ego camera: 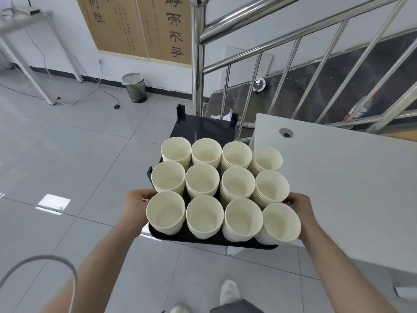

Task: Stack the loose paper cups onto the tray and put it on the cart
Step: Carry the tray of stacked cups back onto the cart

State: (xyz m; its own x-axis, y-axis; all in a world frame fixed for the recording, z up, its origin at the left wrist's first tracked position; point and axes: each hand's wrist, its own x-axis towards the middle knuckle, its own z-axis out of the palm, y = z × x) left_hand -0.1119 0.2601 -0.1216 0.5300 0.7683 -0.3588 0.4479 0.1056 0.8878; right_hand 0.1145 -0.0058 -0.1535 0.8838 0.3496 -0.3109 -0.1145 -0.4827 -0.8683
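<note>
— What's biggest here?
— The grey worktop on the right, then the black cart just left of it.
— The tray?
— Black, carried above the cart's near end — twelve paper cup stacks on it.
— Hands?
— Left hand grips its left edge, right hand its right edge.

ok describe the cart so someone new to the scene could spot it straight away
Find the steel stair railing; at the foot of its post, left of the white table, stands the cart. It is the glossy black flat top with short corner posts, just beyond the tray of paper cups.
</note>
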